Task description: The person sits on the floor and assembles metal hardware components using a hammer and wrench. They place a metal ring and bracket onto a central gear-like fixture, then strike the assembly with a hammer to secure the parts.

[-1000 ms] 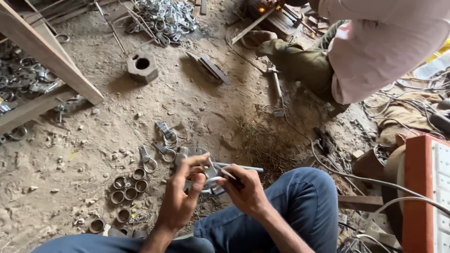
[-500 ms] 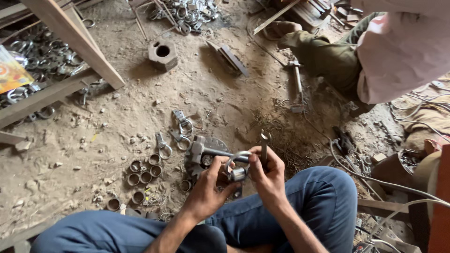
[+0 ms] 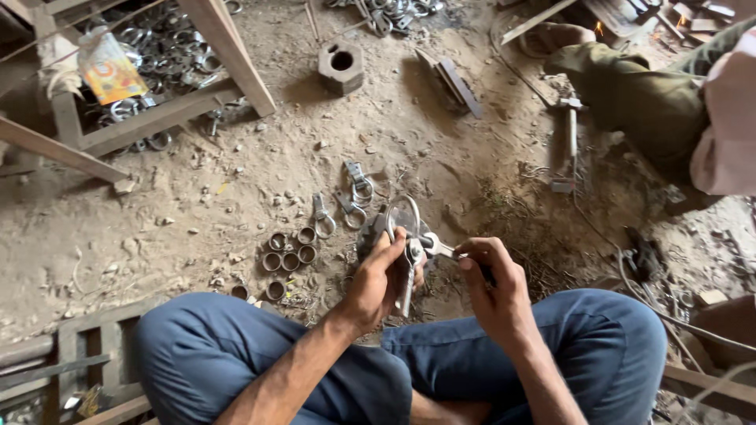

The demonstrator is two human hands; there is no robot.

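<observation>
A: What fills the view, biggest first?

B: A dusty dirt floor [image 3: 441,149], with the person sitting cross-legged on it in blue trousers [image 3: 236,354] at the near edge. At far left stands a wooden frame [image 3: 157,118] with a heap of metal rings [image 3: 169,47] under it. At far right a second person [image 3: 669,94] crouches, only partly in view.

A: And the smaller things?

B: Far centre, a hexagonal metal block [image 3: 341,67] with a round hole and a flat metal bar [image 3: 455,83] to its right. Just left of the hands, a cluster of short metal rings [image 3: 287,256] stands on the floor, with a few finished clamps [image 3: 354,193] beyond them.

A: What are the hands doing?

B: The left hand [image 3: 378,287] is closed around a metal clamp [image 3: 405,224], a ring with a bolt through its ears, held just above the floor in front of the knees. The right hand [image 3: 492,287] is clenched on the handle of a spanner [image 3: 439,249] whose head sits at the bolt.

A: So which step is it?

B: It looks like tightening the bolt. My guess is that the next move calls for a steady left-hand hold while the right swings the spanner, keeping its head seated on the nut.
</observation>
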